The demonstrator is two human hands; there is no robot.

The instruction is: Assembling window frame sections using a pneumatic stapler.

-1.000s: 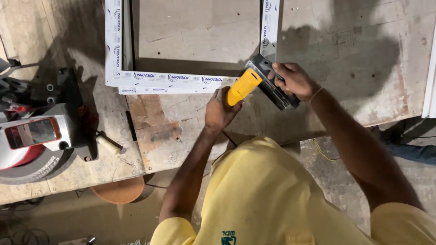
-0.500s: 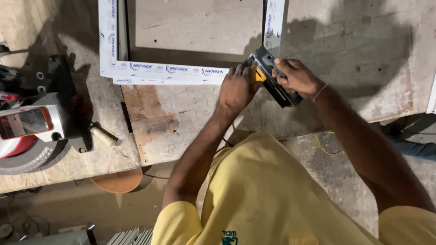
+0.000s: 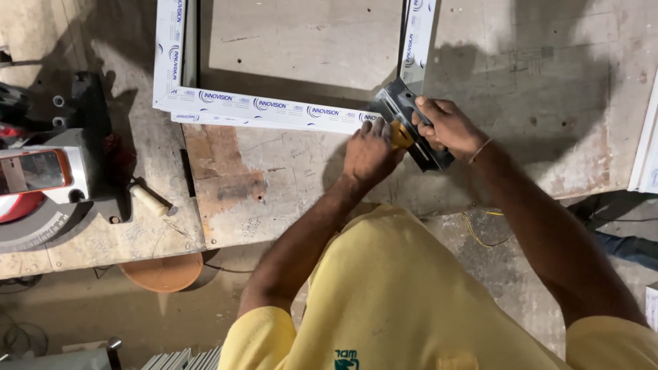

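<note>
A frame of white-wrapped profiles [image 3: 274, 108] lies on the worn wooden bench [image 3: 534, 116]. At its near right corner sits a dark grey metal corner tool [image 3: 401, 103]. My right hand [image 3: 447, 127] is closed around that tool's lower end. My left hand [image 3: 369, 154] presses against the same corner and grips a yellow-handled tool [image 3: 401, 136], of which only a small part shows between the two hands. What the yellow tool's tip touches is hidden.
A mitre saw [image 3: 41, 178] with a red and grey body stands at the bench's left end, a pale handle [image 3: 149, 200] beside it. An orange round object [image 3: 163, 271] sits below the bench edge. White profiles [image 3: 646, 144] lean at the right edge.
My left hand has moved up to the frame corner and now covers most of the yellow tool, which was plainly visible a second ago. My right hand stays on the grey tool.
</note>
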